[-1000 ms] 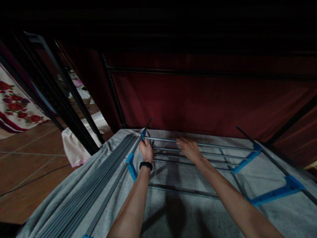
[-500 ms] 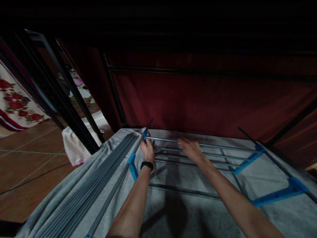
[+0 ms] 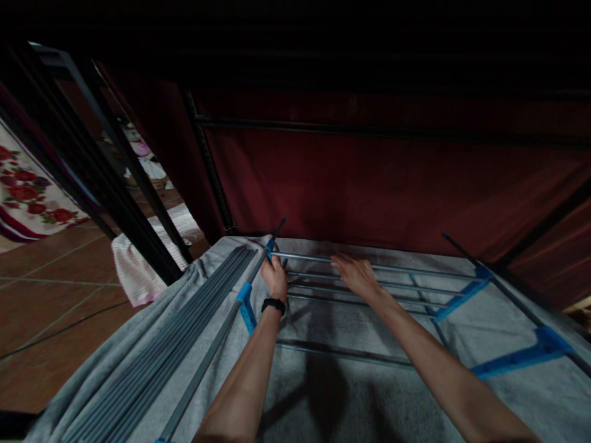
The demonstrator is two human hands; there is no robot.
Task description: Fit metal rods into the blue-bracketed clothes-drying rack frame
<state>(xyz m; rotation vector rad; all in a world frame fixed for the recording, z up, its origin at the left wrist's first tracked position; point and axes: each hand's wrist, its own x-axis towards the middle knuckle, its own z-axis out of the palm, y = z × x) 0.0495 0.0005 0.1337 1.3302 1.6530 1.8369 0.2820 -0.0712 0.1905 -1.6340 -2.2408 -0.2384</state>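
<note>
A part-built rack of grey metal tubes and blue plastic brackets lies on a grey blanket (image 3: 369, 400). My left hand (image 3: 276, 280), with a black band at the wrist, is closed around the far left blue bracket (image 3: 269, 247), where a cross rod meets the side pole (image 3: 207, 363). Farther right, my right hand (image 3: 355, 275) curls over the top cross rod (image 3: 425, 272), its fingertips partly hidden behind it. Several parallel rods run below that one to the right blue bracket (image 3: 462, 296). A larger blue bracket (image 3: 521, 357) sits nearer on the right pole.
A bundle of loose grey rods (image 3: 161, 344) lies along the blanket's left side. Dark metal posts (image 3: 138, 184) stand at the left, and a dark red curtain (image 3: 369, 184) hangs behind. A striped cloth (image 3: 138, 271) is beyond the left edge, above the tiled floor (image 3: 55, 307).
Both hands keep their places on the rack. The view has shifted slightly, with the posts and floor at the left sliding a little left.
</note>
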